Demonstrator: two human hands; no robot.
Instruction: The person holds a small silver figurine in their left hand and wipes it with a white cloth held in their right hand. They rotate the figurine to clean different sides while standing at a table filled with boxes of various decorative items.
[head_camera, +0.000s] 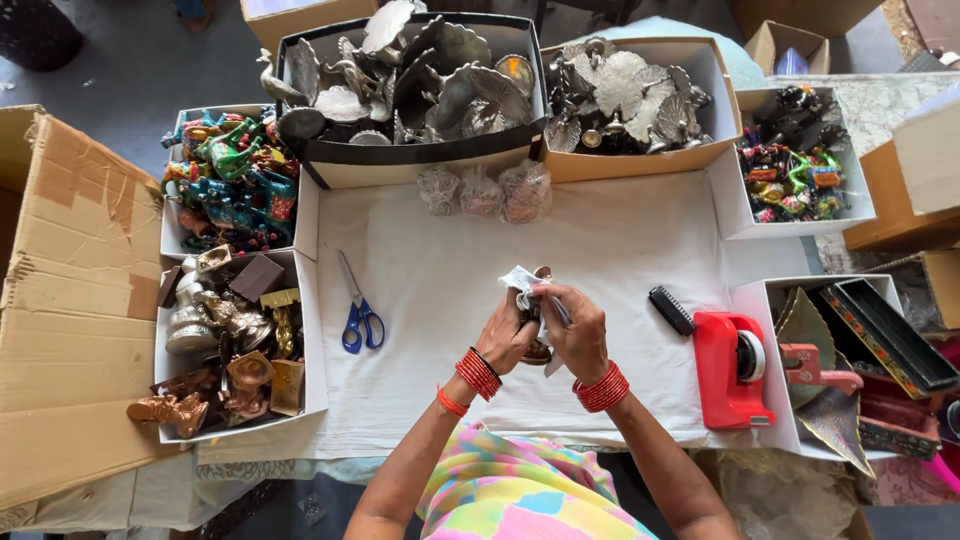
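Head view: both hands meet above the middle of the white-covered worktop (620, 240). Left hand (508, 335) and right hand (578, 330) are clamped together on a small dark metal figurine (538, 350), its long axis roughly upright between the palms. White wrapping (520, 282) covers its top, pinched by the right fingers. Blue-handled scissors (358, 312) lie nearer the left hand.

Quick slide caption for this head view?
Both hands wrap a small metal figurine in clear plastic over white cloth.
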